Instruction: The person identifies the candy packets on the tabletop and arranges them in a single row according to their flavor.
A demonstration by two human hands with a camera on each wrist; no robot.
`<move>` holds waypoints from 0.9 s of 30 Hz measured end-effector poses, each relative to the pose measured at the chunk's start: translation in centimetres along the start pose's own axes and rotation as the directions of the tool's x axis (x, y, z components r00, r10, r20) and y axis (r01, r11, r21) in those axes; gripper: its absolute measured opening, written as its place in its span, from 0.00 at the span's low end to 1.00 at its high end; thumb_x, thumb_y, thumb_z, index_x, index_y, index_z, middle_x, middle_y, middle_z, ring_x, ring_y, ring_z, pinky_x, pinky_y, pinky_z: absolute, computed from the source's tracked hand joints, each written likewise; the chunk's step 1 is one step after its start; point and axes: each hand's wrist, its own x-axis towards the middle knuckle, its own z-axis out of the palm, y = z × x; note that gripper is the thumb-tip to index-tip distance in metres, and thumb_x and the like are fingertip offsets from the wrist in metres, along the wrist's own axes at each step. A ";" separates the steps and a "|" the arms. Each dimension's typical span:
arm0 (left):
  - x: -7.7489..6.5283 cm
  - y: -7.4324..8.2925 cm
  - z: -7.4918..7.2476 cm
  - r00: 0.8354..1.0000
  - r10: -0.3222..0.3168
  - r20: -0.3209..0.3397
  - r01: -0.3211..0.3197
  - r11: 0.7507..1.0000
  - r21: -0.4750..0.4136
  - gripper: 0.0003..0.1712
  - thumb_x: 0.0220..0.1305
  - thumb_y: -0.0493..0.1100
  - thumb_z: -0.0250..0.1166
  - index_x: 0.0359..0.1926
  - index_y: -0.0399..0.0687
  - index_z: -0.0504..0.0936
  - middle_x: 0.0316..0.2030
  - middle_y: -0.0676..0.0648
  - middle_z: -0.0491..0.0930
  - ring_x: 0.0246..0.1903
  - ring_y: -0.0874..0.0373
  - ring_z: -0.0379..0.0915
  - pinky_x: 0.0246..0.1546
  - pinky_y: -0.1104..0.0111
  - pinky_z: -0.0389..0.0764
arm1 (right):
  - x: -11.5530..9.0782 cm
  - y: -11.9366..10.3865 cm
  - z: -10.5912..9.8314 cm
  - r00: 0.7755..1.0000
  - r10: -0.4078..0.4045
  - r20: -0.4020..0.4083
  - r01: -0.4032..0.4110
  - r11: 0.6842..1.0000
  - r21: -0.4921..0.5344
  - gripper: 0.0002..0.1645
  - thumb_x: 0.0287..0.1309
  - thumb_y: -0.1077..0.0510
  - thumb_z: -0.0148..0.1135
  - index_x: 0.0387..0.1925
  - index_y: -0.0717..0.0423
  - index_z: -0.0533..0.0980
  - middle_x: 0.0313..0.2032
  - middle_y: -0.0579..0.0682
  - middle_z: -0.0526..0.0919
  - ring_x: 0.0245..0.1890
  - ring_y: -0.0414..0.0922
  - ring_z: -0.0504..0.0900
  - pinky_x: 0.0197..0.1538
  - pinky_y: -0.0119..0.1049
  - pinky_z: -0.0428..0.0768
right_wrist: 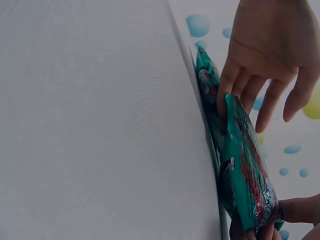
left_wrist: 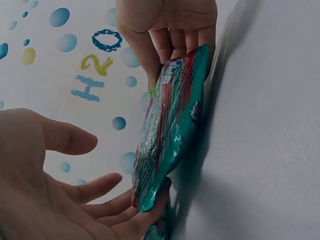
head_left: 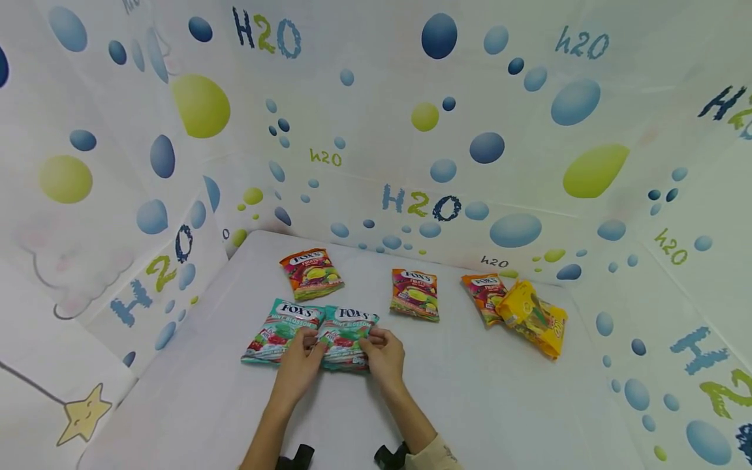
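The teal, pillow-shaped plastic candy bag (head_left: 345, 331) marked "FOX'S" is located between the two hands, over the near left part of the white tabletop (head_left: 487, 398). The right hand (head_left: 384, 360) grips the right side of this bag, with the thumb on the upper face and the fingers beneath. The left hand (head_left: 298, 367) is at the opposite side: its extended fingers touch the bag edge, and its thumb stands apart from the bag in the left wrist view. The bag appears to be raised slightly from the tabletop, although shadow obscures its lower edge.

A second teal plastic bag, marked "FOX'S MINT BLOSSOM" (head_left: 275, 336), lies flat immediately to the left, label up, its right edge meeting the first bag. The left hand partly covers its lower right corner.

Three orange-and-red plastic candy bags form a row behind: one at the left (head_left: 311, 275), one at the centre (head_left: 414, 297) and one at the right (head_left: 483, 295). A bright yellow plastic bag (head_left: 533, 320) overlaps the right-hand unit and lies tilted.

A white backdrop (head_left: 376, 111) printed with blue and green dots and "H2O" lettering encloses the tabletop. A beige sleeve (head_left: 433, 455) covers the right forearm near the wrist.
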 end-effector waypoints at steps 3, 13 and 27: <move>-0.3 0.2 -0.1 1.000 -0.010 -0.008 0.011 0.999 0.039 0.24 0.76 0.47 0.61 0.64 0.38 0.73 0.60 0.33 0.80 0.59 0.38 0.77 0.57 0.43 0.78 | -0.3 0.0 0.2 1.000 -0.007 0.009 0.007 1.000 0.001 0.15 0.61 0.61 0.74 0.48 0.63 0.83 0.39 0.52 0.84 0.39 0.44 0.81 0.40 0.31 0.81; -1.1 1.0 -0.7 0.999 0.017 -0.035 -0.012 0.989 0.144 0.25 0.76 0.48 0.60 0.65 0.37 0.72 0.61 0.29 0.79 0.64 0.31 0.73 0.61 0.37 0.74 | -0.7 -0.2 0.6 0.999 -0.027 0.045 0.028 0.999 -0.023 0.17 0.58 0.60 0.74 0.47 0.63 0.82 0.38 0.51 0.85 0.39 0.43 0.82 0.41 0.33 0.82; -1.0 0.9 -1.0 0.998 0.048 -0.047 -0.038 0.982 0.183 0.25 0.75 0.47 0.62 0.63 0.34 0.78 0.63 0.31 0.78 0.66 0.34 0.70 0.63 0.39 0.73 | -0.4 -0.1 1.1 0.995 -0.043 0.092 0.048 0.998 -0.043 0.12 0.60 0.59 0.74 0.44 0.60 0.83 0.36 0.48 0.86 0.37 0.41 0.83 0.38 0.31 0.84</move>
